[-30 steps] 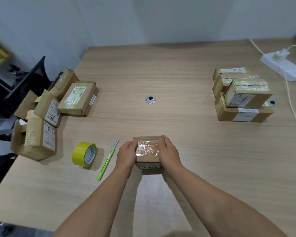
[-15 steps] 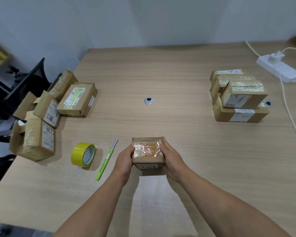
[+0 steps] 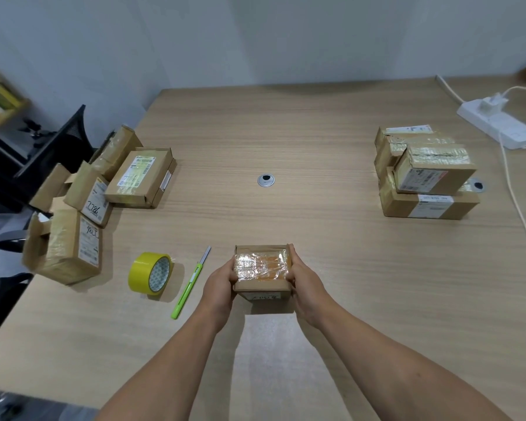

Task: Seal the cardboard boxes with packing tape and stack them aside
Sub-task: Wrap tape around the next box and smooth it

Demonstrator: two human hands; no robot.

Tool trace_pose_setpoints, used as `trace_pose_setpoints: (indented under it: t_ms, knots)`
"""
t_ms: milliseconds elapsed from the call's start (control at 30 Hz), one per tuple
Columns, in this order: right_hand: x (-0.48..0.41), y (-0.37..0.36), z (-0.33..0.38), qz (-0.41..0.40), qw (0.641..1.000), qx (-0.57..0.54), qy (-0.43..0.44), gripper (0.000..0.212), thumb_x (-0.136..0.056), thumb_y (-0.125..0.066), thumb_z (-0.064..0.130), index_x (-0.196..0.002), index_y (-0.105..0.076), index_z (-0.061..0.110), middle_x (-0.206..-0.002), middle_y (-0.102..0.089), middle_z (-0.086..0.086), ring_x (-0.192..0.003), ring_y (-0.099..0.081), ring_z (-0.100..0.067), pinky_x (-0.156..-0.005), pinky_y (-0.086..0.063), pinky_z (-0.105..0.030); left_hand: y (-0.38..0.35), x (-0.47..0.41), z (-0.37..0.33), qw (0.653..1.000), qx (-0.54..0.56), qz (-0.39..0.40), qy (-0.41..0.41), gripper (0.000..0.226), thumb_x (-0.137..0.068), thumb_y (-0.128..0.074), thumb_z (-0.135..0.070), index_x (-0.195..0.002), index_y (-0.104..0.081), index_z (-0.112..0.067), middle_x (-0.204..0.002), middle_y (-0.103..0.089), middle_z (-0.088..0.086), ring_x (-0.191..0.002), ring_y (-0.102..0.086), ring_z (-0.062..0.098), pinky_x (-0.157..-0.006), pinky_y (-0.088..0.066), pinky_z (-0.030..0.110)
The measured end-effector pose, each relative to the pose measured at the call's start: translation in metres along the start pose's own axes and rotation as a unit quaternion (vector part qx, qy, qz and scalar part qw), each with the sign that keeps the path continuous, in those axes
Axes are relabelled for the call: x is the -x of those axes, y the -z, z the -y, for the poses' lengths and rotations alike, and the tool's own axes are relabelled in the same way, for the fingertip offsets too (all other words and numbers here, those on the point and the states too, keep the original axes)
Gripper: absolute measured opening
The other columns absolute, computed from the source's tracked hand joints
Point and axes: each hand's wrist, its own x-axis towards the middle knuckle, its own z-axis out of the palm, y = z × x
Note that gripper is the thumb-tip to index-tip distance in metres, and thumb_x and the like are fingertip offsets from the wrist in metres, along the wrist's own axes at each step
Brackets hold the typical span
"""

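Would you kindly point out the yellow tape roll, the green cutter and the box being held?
yellow tape roll (image 3: 143, 273), head view, on its outer band.
green cutter (image 3: 188, 288), head view, on its green handle.
held box (image 3: 261, 267), head view, on its taped top.

Head-worn, forward-down over table (image 3: 346, 268)

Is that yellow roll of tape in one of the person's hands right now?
No, the yellow tape roll stands on the table, while the left hand and right hand grip the small box.
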Motion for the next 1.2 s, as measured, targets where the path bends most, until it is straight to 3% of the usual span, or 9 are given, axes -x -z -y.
trace_pose_setpoints:
  t_ms: [200, 367, 433, 533, 600, 700, 833, 933, 1200]
  knots:
    - [0.002, 0.002, 0.003, 0.011, 1.000, 0.001, -0.004, 0.086, -0.081, -0.036, 0.001, -0.156, -0.029, 0.044, -0.137, -0.057, 0.002, -0.097, -0.057, -0.017, -0.068, -0.046, -0.024, -0.003, 0.004, -0.004, 0.996, -0.088, 0.016, -0.011, 0.047, -0.065, -0.043, -0.009, -0.101, -0.070, -0.020, -0.089, -0.059, 0.006, -0.080, -0.046, 0.020, -0.068, -0.037, 0.031]
    - [0.000, 0.008, -0.001, 0.023, 1.000, -0.006, -0.004, 0.071, -0.088, -0.042, 0.015, -0.151, -0.036, 0.044, -0.135, -0.061, 0.005, -0.103, -0.064, -0.008, -0.085, -0.047, -0.027, -0.003, -0.003, -0.002, 0.994, -0.104, -0.021, -0.041, 0.021, -0.099, -0.056, -0.018, -0.115, -0.069, -0.023, -0.106, -0.075, 0.000, -0.093, -0.069, 0.017, -0.078, -0.052, 0.031]
    - [0.004, 0.010, -0.002, -0.019, 1.000, -0.019, -0.015, 0.066, -0.093, -0.050, 0.030, -0.155, -0.031, 0.040, -0.151, -0.046, 0.003, -0.126, -0.052, -0.013, -0.105, -0.039, -0.035, -0.001, -0.005, -0.003, 0.996, -0.072, -0.044, -0.034, 0.018, -0.100, -0.056, -0.022, -0.112, -0.069, -0.022, -0.102, -0.075, -0.001, -0.087, -0.068, 0.014, -0.077, -0.052, 0.032]
    - [0.002, 0.014, -0.012, -0.057, 0.997, -0.013, -0.042, 0.085, -0.083, -0.062, 0.060, -0.156, -0.027, 0.038, -0.158, -0.038, 0.004, -0.142, -0.040, -0.021, -0.119, -0.028, -0.052, 0.005, -0.009, -0.005, 0.996, 0.032, -0.079, 0.012, 0.018, -0.100, -0.052, -0.024, -0.100, -0.069, -0.019, -0.090, -0.072, 0.003, -0.083, -0.062, 0.018, -0.078, -0.048, 0.036]
    - [-0.003, 0.019, -0.018, -0.063, 0.996, -0.034, -0.062, 0.092, -0.075, -0.067, 0.071, -0.153, -0.035, 0.034, -0.153, -0.046, 0.004, -0.136, -0.049, -0.024, -0.116, -0.034, -0.056, 0.009, -0.009, -0.007, 0.993, 0.090, -0.075, 0.035, 0.022, -0.099, -0.045, -0.020, -0.099, -0.067, -0.017, -0.085, -0.070, 0.004, -0.081, -0.060, 0.022, -0.077, -0.047, 0.038]
    - [0.001, 0.017, -0.003, -0.027, 0.994, -0.084, -0.067, 0.043, -0.097, -0.060, 0.048, -0.129, -0.060, 0.018, -0.124, -0.070, -0.007, -0.114, -0.066, -0.026, -0.101, -0.051, -0.047, 0.010, -0.007, -0.005, 0.993, 0.081, -0.071, 0.040, 0.031, -0.097, -0.039, -0.013, -0.109, -0.067, -0.018, -0.092, -0.070, 0.006, -0.086, -0.062, 0.023, -0.075, -0.051, 0.038]
    - [0.003, 0.010, 0.009, -0.041, 0.999, -0.002, -0.013, 0.033, -0.098, -0.063, 0.036, -0.125, -0.060, 0.017, -0.113, -0.071, -0.002, -0.103, -0.068, -0.019, -0.091, -0.056, -0.036, 0.011, -0.012, 0.005, 0.967, -0.171, -0.185, -0.042, 0.030, -0.098, -0.046, -0.013, -0.124, -0.056, -0.023, -0.114, -0.064, 0.000, -0.095, -0.063, 0.017, -0.074, -0.050, 0.033]
    - [0.009, 0.003, 0.012, -0.072, 0.993, 0.096, 0.021, 0.023, -0.098, -0.062, 0.036, -0.117, -0.056, 0.025, -0.111, -0.067, 0.004, -0.091, -0.063, -0.007, -0.068, -0.047, -0.021, 0.007, -0.008, 0.012, 0.967, -0.159, -0.193, -0.039, 0.025, -0.098, -0.046, -0.015, -0.113, -0.064, -0.022, -0.113, -0.069, -0.001, -0.102, -0.063, 0.017, -0.082, -0.052, 0.036]
    - [0.010, -0.007, 0.005, -0.130, 0.967, 0.216, 0.042, 0.055, -0.092, -0.066, 0.047, -0.137, -0.043, 0.025, -0.113, -0.059, 0.006, -0.098, -0.057, -0.016, -0.078, -0.043, -0.031, -0.005, -0.004, 0.030, 0.978, -0.189, -0.063, -0.068, 0.028, -0.093, -0.066, -0.039, -0.121, -0.064, -0.039, -0.108, -0.073, -0.015, -0.103, -0.068, 0.009, -0.094, -0.055, 0.037]
